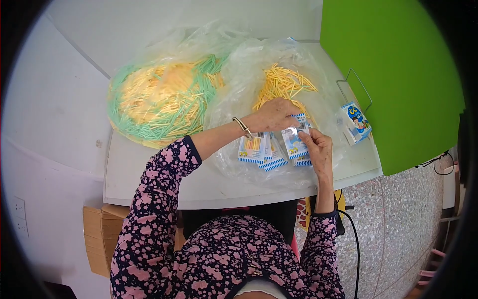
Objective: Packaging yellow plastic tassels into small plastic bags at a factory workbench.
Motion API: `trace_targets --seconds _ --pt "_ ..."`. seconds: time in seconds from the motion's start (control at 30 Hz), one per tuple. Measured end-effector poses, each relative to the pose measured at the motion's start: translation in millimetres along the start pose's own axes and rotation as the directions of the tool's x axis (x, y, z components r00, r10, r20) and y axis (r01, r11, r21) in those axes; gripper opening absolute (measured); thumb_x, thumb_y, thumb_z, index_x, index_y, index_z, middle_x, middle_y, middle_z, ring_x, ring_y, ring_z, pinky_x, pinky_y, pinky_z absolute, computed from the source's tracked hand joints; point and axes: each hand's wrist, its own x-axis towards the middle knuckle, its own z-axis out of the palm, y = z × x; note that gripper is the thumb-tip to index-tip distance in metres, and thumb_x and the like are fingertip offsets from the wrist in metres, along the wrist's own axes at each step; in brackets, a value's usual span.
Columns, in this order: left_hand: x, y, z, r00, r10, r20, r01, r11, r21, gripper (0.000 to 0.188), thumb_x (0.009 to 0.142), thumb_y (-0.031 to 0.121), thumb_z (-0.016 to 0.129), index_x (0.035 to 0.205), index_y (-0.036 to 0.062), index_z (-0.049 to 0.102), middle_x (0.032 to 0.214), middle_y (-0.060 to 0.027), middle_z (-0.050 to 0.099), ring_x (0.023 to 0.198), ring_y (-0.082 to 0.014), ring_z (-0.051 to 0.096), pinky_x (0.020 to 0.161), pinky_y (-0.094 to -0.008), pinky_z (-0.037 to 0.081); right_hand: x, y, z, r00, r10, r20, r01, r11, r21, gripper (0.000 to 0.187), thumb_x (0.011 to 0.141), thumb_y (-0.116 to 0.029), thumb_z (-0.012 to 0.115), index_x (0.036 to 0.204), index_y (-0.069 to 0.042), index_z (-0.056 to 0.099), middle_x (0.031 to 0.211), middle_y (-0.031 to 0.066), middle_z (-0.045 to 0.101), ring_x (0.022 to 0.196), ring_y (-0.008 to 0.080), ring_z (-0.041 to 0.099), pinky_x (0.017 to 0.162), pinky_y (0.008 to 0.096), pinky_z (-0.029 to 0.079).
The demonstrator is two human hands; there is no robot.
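My right hand (319, 149) is closed on a small clear packet (295, 143) with blue-and-white striped ends, its thumb pressed on the front. At the packet's top edge my left hand (275, 115) is closed, fingertips together; whatever they pinch is hidden. Below the left wrist, more packets (251, 148) lie overlapped, one showing yellow sticks inside. Beyond my hands, a loose heap of thin yellow sticks (284, 84) rests on an opened clear plastic bag (229, 117), which spreads out under the packets too.
A big clear bag of yellow and green sticks (162, 102) stands on the left of the white table (149, 192). More printed packets (356, 123) lie at the right edge, by a wire handle (366, 89) and a green panel (393, 74). A cardboard box (97, 239) is below left.
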Motion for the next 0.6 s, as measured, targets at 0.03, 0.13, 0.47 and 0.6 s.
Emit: trace_targets --seconds 0.03,0.13,0.47,0.6 --pt "0 -2 2 0.999 0.021 -0.028 -0.019 0.998 0.065 0.023 0.076 0.022 0.061 0.074 -0.0002 0.054 0.064 -0.0180 0.052 0.061 -0.0305 0.051 0.059 -0.0377 0.041 0 -1 1 1.000 -0.001 0.001 0.001 1.000 0.000 0.017 0.083 -0.014 0.060 0.080 0.002 0.063 0.065 -0.0036 0.056 0.058 0.0007 0.046 0.050 0.0168 0.036" --pt "1 -1 -1 1.000 -0.003 0.003 0.003 0.998 0.070 0.024 0.077 0.022 0.060 0.071 0.0000 0.053 0.062 -0.0178 0.052 0.061 -0.0310 0.052 0.059 -0.0384 0.041 0 2 2 1.000 -0.018 -0.013 0.017 0.999 -0.047 0.018 0.084 -0.014 0.060 0.075 0.001 0.060 0.061 -0.0058 0.051 0.056 0.0007 0.040 0.048 0.0180 0.032" --pt "60 -67 -48 0.992 0.112 0.058 -0.124 0.945 0.302 0.019 0.077 0.022 0.057 0.080 0.0048 0.062 0.073 -0.0155 0.062 0.071 -0.0290 0.061 0.066 -0.0372 0.048 -1 8 6 0.980 -0.193 -0.053 0.179 0.962 -0.208 0.026 0.083 -0.011 0.060 0.065 0.002 0.045 0.053 0.0051 0.036 0.051 0.0100 0.031 0.045 0.0268 0.028" --pt "73 -87 -52 0.951 -0.215 0.222 0.070 0.851 0.521 0.022 0.075 0.017 0.058 0.094 0.0077 0.062 0.091 -0.0132 0.063 0.085 -0.0281 0.059 0.076 -0.0376 0.046 -1 10 8 0.978 -0.207 -0.031 0.196 0.956 -0.220 0.028 0.085 -0.013 0.059 0.063 0.000 0.046 0.055 -0.0019 0.040 0.054 0.0042 0.033 0.046 0.0220 0.028"
